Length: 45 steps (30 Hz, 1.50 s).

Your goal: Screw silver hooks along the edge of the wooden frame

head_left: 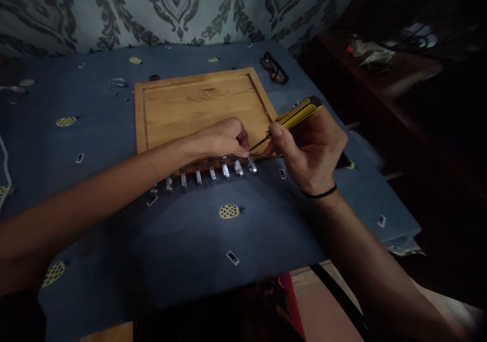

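Note:
My right hand (312, 146) grips a screwdriver (299, 112) with a yellow and black handle. Its thin shaft slants down and left toward the near edge of a framed wooden board (201, 106). Close to the screwdriver's tip, the fingers of my left hand (230, 138) are bent and pressed together at that edge; what they pinch, if anything, is hidden. A row of several shiny metal hooks (225, 170) runs along the board's near edge, the rightmost hook (251, 165) just below my left fingertips. Part of the board lies behind my left forearm.
A blue pineapple-print cloth (182, 261) covers the table. Black-framed glasses (274, 69) lie beyond the board's right corner. Left of the board sit a loose metal piece (117, 82) and tiny bits. A white cable (4, 164) runs at far left; a patterned curtain (175, 7) hangs behind.

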### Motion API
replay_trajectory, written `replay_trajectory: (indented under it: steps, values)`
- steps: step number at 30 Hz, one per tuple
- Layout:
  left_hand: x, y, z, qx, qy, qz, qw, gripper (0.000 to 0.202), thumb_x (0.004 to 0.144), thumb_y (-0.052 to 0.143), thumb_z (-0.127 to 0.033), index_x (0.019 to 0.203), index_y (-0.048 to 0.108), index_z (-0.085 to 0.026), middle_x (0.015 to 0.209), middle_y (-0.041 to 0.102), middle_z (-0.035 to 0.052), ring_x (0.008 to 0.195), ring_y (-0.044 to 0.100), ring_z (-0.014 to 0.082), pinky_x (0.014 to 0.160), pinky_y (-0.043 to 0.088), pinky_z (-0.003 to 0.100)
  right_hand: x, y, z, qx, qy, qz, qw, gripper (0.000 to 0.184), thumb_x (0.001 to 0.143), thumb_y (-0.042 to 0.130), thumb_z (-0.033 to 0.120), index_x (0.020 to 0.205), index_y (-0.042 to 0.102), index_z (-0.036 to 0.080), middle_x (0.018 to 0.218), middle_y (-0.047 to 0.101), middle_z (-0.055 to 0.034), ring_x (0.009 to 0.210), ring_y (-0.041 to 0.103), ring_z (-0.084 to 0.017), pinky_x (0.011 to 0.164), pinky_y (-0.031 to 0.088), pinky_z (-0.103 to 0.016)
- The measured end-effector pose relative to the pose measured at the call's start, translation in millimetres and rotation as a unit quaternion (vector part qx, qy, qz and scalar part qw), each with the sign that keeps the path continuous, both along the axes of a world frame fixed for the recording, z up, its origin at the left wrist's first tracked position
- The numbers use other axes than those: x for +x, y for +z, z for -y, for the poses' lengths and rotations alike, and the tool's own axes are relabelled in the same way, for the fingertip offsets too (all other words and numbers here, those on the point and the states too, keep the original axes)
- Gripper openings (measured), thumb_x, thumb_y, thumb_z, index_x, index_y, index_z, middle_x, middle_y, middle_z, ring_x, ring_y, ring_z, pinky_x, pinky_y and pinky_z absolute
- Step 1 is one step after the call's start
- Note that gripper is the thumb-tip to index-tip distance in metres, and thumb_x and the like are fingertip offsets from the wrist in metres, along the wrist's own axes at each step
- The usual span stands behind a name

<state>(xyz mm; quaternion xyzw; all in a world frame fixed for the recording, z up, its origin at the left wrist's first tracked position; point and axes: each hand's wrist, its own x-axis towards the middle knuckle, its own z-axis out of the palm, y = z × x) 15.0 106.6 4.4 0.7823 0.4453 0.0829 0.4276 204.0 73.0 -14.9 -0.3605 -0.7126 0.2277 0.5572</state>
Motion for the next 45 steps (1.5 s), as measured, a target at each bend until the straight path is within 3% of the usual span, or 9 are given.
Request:
replay_trajectory:
  steps: [7,12,19,37,45]
  values:
    - [1.0,-2.7,-0.3,0.014,-0.001,0.001,1.0,0.007,0.078,0.068,-0.02,0.081,0.073,-0.015,0.071,0.07,0.002,0.073,0.065,0.0185,0.066,0.046,0.029,-0.7,2.0,0.1,-0.001,0.001,0.004,1.0,0.037,0.083,0.082,0.051,0.079,0.056,0.026,0.07,0.059,0.0051,0.046,0.063,-0.012,0.037,0.046,-0.025]
    - [0.1,-3.1,-1.1,0.018,-0.001,0.005,1.0,0.005,0.077,0.069,-0.019,0.078,0.072,-0.016,0.067,0.069,-0.0001,0.065,0.061,0.0151,0.059,0.043,0.026,-0.5,3.0,1.3,0.011,0.006,0.006,1.0,0.032,0.086,0.081,0.049,0.082,0.059,0.026,0.07,0.058,0.0053,0.047,0.064,-0.012,0.039,0.045,-0.026]
    - [-2.8,-7.1,-5.8,0.016,-0.017,0.014,1.0,0.006,0.076,0.069,-0.022,0.078,0.071,-0.017,0.064,0.068,-0.0007,0.061,0.06,0.0143,0.057,0.042,0.026,0.7,-0.7,-3.6,0.002,-0.001,0.012,1.0,0.043,0.085,0.077,0.062,0.079,0.054,0.026,0.069,0.058,0.0033,0.045,0.06,-0.012,0.038,0.044,-0.026]
    - [1.6,-5.5,-3.6,-0.007,0.004,0.024,1.0,0.003,0.077,0.068,-0.019,0.075,0.068,-0.017,0.062,0.064,0.0006,0.069,0.065,0.0187,0.064,0.046,0.029,1.0,0.6,-2.3,-0.004,0.008,0.002,1.0,0.039,0.084,0.081,0.053,0.079,0.055,0.025,0.069,0.057,0.0035,0.048,0.062,-0.012,0.039,0.047,-0.027]
    - [3.7,-0.9,2.1,-0.02,0.038,0.03,0.999,0.006,0.076,0.068,-0.017,0.07,0.066,-0.018,0.057,0.06,-0.0018,0.061,0.059,0.0149,0.06,0.044,0.028,0.9,-2.0,-2.7,0.015,0.01,-0.003,1.0,0.034,0.085,0.082,0.05,0.083,0.058,0.026,0.073,0.058,0.0058,0.046,0.064,-0.01,0.037,0.047,-0.021]
